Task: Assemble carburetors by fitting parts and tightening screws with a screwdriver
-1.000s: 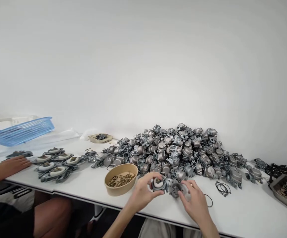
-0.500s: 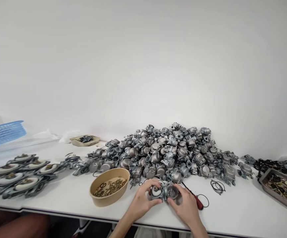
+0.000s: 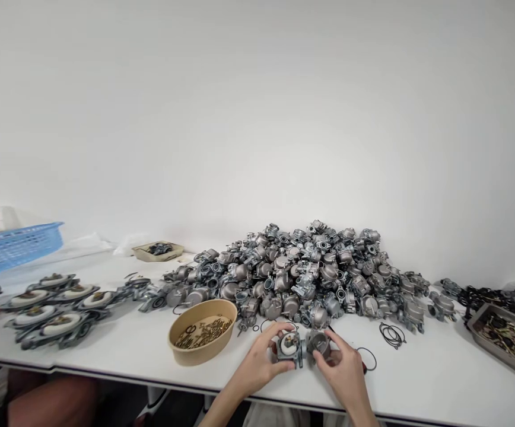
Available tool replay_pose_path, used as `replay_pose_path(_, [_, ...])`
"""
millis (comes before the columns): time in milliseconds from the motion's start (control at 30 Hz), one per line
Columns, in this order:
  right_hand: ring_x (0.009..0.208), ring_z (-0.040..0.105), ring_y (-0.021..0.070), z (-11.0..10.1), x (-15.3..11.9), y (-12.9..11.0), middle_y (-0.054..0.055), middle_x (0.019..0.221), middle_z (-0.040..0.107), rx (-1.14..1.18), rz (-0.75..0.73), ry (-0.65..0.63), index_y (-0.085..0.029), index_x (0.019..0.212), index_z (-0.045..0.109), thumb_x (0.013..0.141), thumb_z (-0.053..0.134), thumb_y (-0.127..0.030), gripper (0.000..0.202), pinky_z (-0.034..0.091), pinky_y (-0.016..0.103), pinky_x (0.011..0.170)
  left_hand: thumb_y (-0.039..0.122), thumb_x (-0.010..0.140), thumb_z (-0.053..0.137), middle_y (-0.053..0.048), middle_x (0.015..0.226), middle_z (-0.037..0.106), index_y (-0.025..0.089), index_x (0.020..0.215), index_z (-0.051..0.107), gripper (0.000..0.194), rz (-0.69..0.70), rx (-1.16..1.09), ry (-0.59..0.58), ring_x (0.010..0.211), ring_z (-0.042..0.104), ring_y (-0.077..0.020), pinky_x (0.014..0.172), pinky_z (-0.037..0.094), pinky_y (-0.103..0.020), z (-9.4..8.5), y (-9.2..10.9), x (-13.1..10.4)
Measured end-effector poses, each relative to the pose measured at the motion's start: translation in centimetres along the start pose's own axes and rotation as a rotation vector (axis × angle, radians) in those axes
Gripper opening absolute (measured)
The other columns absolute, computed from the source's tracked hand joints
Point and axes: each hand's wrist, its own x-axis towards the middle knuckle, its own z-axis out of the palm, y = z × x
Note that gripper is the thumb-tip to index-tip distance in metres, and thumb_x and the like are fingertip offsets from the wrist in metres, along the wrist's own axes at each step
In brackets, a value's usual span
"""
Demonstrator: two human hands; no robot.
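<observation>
L hand point(image 3: 257, 363) curled rnd carb body point(image 3: 289, 344), R hand point(image 3: 343, 369) pinching cup point(image 3: 317, 342); parts pile point(image 3: 291, 273) behind, tub point(image 3: 202, 354) L.

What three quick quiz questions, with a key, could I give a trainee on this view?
1. Open: What colour is the float on the carburetor body in the left hand?
2. True or false: The blue basket is to the right of the pile of carburetors in the picture.
3. Choose: The right hand holds A) a tan tub, B) a round metal bowl, C) a grey tray.

Key: 1 white; 2 false; 3 B.
</observation>
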Motion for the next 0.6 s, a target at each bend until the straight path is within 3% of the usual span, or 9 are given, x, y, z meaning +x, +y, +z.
replay_pose_path(200, [0.061,0.079,0.0265,-0.7,0.2,-0.9,0.008,0.068,0.081,0.072,0.068,0.03,-0.013,0.114,0.079,0.076,0.077,-0.067,0.066,0.066,0.028,0.061,0.039,0.074,0.084,-0.008,0.132,0.072,0.028,0.118,0.072,0.047,-0.072,0.084,0.004,0.115,0.066,-0.0308,0.092,0.054,-0.038,0.6,-0.2,-0.1])
replay_pose_path(367, [0.067,0.08,0.027,-0.8,0.2,-1.0,0.009,0.074,0.082,0.073,0.016,0.067,-0.013,0.116,0.079,0.076,0.077,-0.07,0.07,0.068,0.028,0.068,0.04,0.071,0.088,-0.011,0.135,0.07,0.028,0.136,0.064,0.07,-0.101,-0.009,-0.001,0.121,0.065,-0.0332,0.099,0.054,-0.041,1.4,-1.0,-0.3])
replay_pose_path(500, [0.065,0.079,0.0248,-0.6,0.1,-0.8,0.008,0.079,0.083,0.06,-0.057,0.064,-0.016,0.118,0.08,0.078,0.076,-0.066,0.064,0.069,0.03,0.072,0.047,0.066,0.092,-0.012,0.138,0.069,0.029,0.135,0.067,0.076,-0.128,0.047,0.041,0.128,0.06,-0.0381,0.106,0.051,-0.046,2.1,-1.1,-0.6])
replay_pose_path(600, [0.068,0.079,0.0253,-0.8,-0.2,-0.9,0.008,0.087,0.084,0.046,-0.067,0.084,-0.018,0.118,0.08,0.078,0.077,-0.062,0.059,0.069,0.031,0.073,0.048,0.062,0.094,-0.011,0.14,0.068,0.029,0.136,0.066,0.082,-0.099,0.015,-0.035,0.127,0.06,-0.0374,0.106,0.051,-0.045,1.5,-0.4,-0.6])
